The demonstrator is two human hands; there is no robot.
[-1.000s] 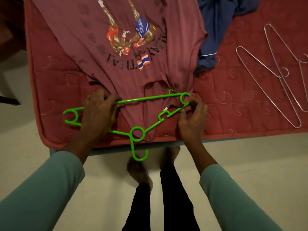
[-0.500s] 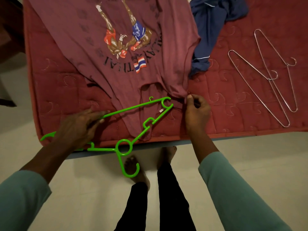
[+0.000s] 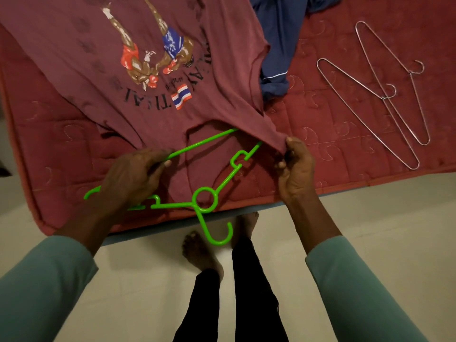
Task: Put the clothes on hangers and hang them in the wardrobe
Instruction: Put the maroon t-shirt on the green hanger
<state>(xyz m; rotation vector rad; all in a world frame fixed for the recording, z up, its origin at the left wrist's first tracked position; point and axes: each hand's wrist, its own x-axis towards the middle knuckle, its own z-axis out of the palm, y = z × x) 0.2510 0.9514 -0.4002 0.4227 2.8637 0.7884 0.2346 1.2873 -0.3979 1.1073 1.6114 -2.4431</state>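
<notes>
Mattress edge (image 3: 345, 180) beneath shirt (image 3: 74, 45), hanger (image 3: 172, 205)

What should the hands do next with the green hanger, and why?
Probably the left hand should slide the green hanger further into the maroon shirt. Only the hanger's far end is under the fabric at the neck hole, whose edge the right hand pinches and lifts; the rest lies outside.

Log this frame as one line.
left hand: grips green hanger | right hand: pinches maroon shirt shoulder | hanger: one end under shirt | idle: two wire hangers on mattress
</notes>
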